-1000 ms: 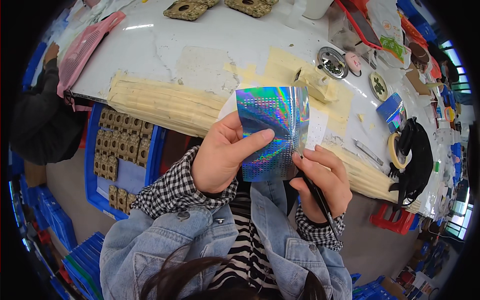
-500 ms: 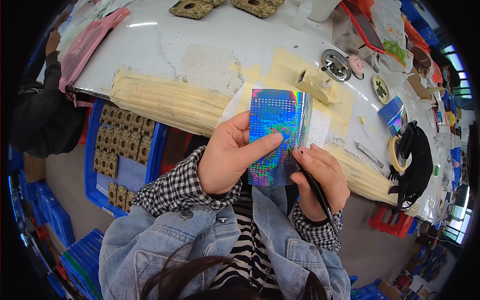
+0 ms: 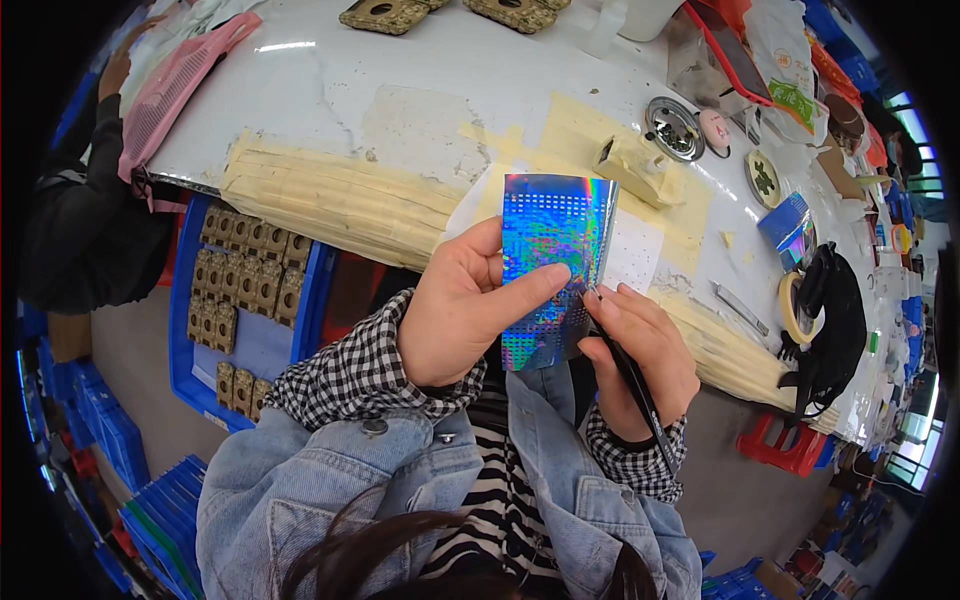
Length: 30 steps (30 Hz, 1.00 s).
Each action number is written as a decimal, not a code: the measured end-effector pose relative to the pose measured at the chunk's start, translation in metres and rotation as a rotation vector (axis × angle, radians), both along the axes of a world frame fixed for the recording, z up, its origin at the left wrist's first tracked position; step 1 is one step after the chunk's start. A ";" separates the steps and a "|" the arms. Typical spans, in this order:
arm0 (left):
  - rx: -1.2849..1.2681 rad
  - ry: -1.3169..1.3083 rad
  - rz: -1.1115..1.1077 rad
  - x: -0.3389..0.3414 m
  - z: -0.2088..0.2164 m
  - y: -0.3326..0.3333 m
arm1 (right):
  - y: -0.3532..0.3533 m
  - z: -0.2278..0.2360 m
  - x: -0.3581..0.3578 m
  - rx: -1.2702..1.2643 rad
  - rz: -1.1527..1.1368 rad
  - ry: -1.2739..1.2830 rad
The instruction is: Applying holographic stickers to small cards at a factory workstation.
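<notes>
A shiny holographic sticker sheet [image 3: 545, 225], covered in rows of small cut shapes, is held upright in front of me, bent along its right side. My left hand [image 3: 470, 305] grips it from the left, thumb across its face and the other fingers behind. Pinched in my right hand [image 3: 645, 350] are slim black tweezers [image 3: 638, 390], whose tips touch the sheet's right part, close to my left thumb. Whether a small piece sits between the tips is too fine to make out. Behind the sheet lies a white paper [image 3: 634, 250] with small dark dots.
Camouflage-patterned cases [image 3: 255, 240] fill a blue tray [image 3: 185, 350] at lower left. Right of the sheet are a tape-wrapped block [image 3: 640, 172], a round metal dish [image 3: 675, 128], a utility knife [image 3: 740, 308], a tape roll [image 3: 797, 308] and a black bag [image 3: 832, 320]. Another person [image 3: 100, 220] works at far left.
The sheet has tilted and curved a little, shifting its reflections. Both hands stay nearly in place, with the tweezers still at the sheet.
</notes>
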State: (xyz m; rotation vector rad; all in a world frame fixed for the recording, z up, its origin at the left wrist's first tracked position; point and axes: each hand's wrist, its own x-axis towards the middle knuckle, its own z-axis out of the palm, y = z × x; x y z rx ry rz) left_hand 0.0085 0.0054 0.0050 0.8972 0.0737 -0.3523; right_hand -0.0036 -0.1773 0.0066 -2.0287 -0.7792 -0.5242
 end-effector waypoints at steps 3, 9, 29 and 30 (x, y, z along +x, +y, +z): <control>-0.001 0.000 -0.001 0.000 -0.001 0.000 | 0.001 0.000 0.000 -0.010 -0.013 0.001; -0.011 0.005 -0.003 0.000 -0.001 0.000 | 0.002 0.002 0.000 -0.022 -0.018 -0.018; -0.091 0.097 0.006 0.001 0.001 -0.002 | 0.003 -0.003 -0.001 -0.080 -0.017 -0.120; -0.091 0.102 -0.001 0.001 0.001 -0.001 | 0.003 -0.003 -0.001 -0.080 -0.017 -0.118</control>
